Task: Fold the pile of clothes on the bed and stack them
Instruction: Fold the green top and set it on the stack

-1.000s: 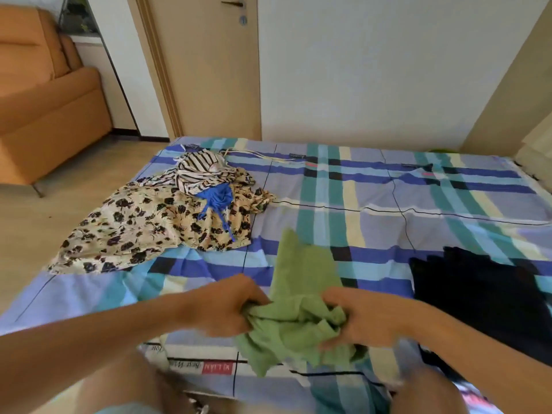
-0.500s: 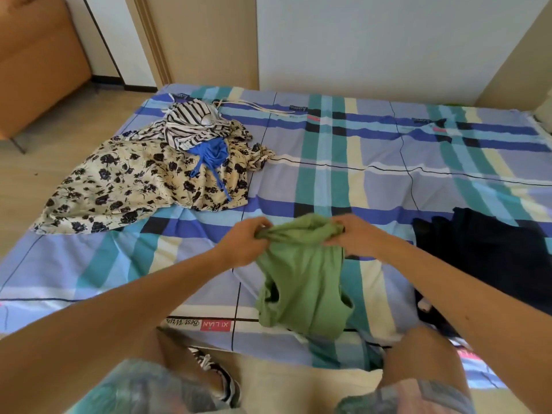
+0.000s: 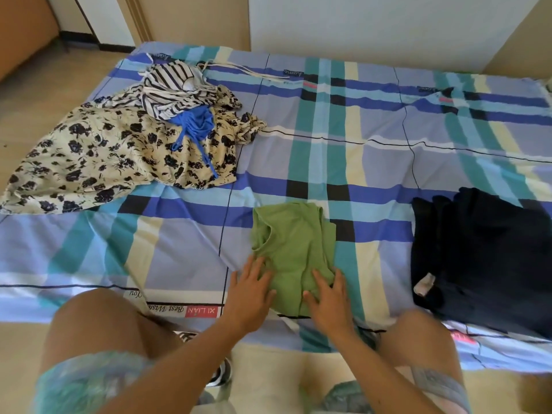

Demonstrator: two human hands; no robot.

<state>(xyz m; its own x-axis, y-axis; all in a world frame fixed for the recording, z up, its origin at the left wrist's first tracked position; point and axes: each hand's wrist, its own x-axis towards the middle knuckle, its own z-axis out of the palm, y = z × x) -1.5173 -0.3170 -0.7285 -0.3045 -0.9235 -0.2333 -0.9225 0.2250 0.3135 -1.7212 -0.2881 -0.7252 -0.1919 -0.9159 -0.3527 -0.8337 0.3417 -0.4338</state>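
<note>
Two hands (image 3: 249,291) (image 3: 328,297) over part of green top (image 3: 294,243)

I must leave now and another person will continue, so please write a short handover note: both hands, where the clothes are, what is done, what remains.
Left hand: open, flat on the green top's near left edge.
Right hand: open, flat on its near right part.
Green top: laid flat near the bed's front edge, not folded.
Dark garment: to its right, apparently already folded.
Left to do: fold and stack the green top, then the floral dress, striped garment and blue garment heaped far left.
</note>
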